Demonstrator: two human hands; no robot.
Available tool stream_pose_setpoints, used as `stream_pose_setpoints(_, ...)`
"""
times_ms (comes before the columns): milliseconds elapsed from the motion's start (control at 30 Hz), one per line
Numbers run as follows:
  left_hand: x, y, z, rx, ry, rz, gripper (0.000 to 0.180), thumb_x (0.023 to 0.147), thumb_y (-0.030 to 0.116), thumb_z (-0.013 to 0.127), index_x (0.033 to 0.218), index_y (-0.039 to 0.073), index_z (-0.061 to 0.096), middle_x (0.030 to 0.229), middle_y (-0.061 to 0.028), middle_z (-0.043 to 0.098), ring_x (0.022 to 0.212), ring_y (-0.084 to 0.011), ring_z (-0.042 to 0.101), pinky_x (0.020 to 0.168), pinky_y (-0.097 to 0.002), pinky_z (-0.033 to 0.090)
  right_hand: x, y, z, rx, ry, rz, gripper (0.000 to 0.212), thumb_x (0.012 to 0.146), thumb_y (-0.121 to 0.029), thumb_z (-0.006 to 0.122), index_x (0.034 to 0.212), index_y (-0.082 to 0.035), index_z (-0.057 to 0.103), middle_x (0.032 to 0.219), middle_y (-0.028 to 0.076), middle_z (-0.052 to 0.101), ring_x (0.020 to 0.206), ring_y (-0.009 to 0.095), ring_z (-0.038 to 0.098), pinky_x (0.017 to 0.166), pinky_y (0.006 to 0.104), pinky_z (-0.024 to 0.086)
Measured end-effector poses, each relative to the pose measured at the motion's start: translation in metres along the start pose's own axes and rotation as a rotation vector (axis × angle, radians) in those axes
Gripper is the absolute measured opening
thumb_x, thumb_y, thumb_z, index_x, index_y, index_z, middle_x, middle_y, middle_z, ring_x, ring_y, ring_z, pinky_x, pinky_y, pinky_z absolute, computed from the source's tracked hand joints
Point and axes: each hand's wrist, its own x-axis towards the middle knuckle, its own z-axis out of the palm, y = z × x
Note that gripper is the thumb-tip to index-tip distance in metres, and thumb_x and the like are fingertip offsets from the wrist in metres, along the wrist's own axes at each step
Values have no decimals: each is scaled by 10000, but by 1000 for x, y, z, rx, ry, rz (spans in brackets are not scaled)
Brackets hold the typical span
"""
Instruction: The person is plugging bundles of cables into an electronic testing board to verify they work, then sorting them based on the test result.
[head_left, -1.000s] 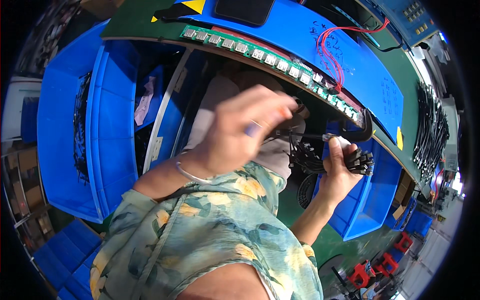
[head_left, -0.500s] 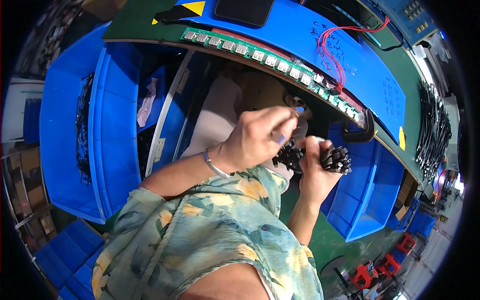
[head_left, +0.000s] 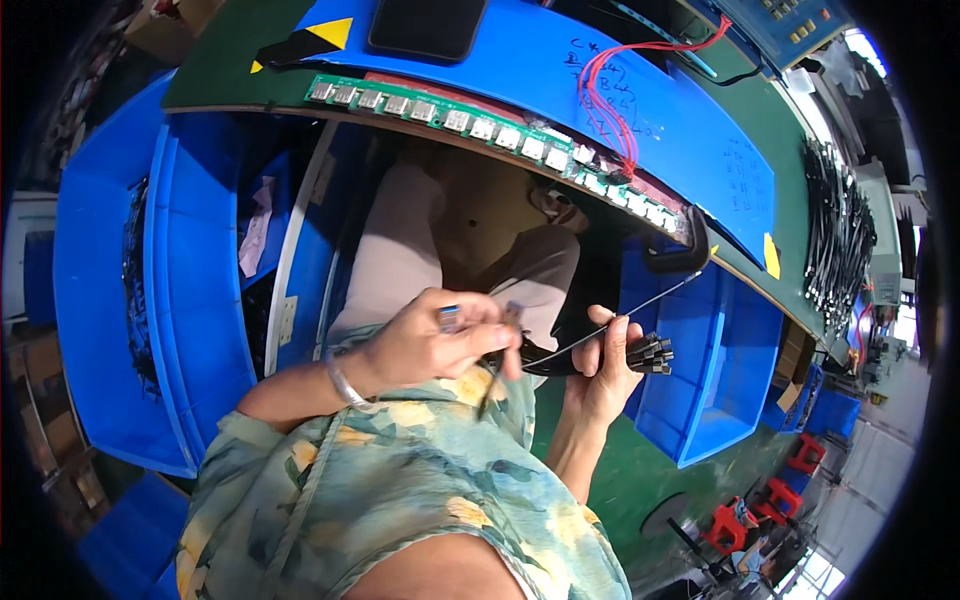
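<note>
Low over my lap, my left hand is closed in a pinch on a blurred cable plug at its fingertips. A small blue-and-silver piece shows at its fingers; I cannot tell whether it is a second plug. To the right, my right hand is wrapped round a bundle of black cables, whose dark ends stick out past the fingers. One thin black cable slants from that hand up to the right, toward the bench edge. Part of the bundle between the hands is hidden.
Along the bench edge runs a green circuit board with many metal sockets and red wires. A black clamp grips its right end. Blue bins stand left and right. More black cables lie on the bench at right.
My left hand has moved left and down, away from the right hand. One cable now stands out from the bundle, which has tilted. The whole view has shifted slightly.
</note>
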Motion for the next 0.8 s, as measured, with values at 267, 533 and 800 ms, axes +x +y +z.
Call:
stream_pose_setpoints(267, -30, -11, -38, 106, 162, -77, 159, 792, 81, 494, 726, -54, 548, 633, -123, 585, 377, -9, 303, 374, -147, 248, 12, -1, 3, -14, 35, -173, 154, 855, -116, 456, 703, -101, 480, 855, 143, 595, 362, 39, 305, 349, 171, 250)
stream_pose_setpoints(533, -7, -4, -28, 35, 387, 36, 187, 774, 177, 560, 647, 40, 560, 614, -46, 592, 399, 3, 302, 362, -160, 214, 15, -6, 31, -211, -28, -162, 165, 799, -84, 500, 646, -23, 487, 605, 78, 550, 359, 47, 328, 343, 172, 253)
stream_pose_setpoints(800, 50, 19, -9, -76, 370, 328, 124, 783, 144, 555, 739, 30, 577, 594, -46, 588, 398, 0, 330, 358, -157, 212, 21, -6, 55, -286, -174, -209, 138, 797, -89, 507, 677, -20, 501, 583, 59, 531, 361, 31, 307, 333, 161, 224)
